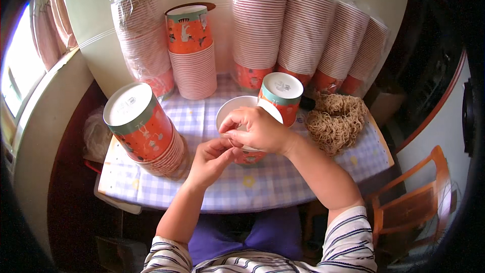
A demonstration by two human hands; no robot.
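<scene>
In front of me on the table stands a large paper bucket [225, 112], its white inside facing up and its orange and green side showing below my hands. Over its near rim my right hand [265, 130] is closed in a pinch, fingertips pointing left. Just below and to the left, my left hand [211, 161] pinches too, its fingertips close to those of the right. Whatever thin thing they hold is too small to make out. Right behind this bucket an upturned orange bucket [285, 114] shows its white base.
At the left leans a stack of upturned buckets [146, 134]. Another stack [193, 73] and a plastic-wrapped one [141, 40] stand behind. Several wrapped stacks [260, 25] line the back right. A tangled heap of tan cord [336, 124] lies right; a wooden chair [411, 199] stands beyond.
</scene>
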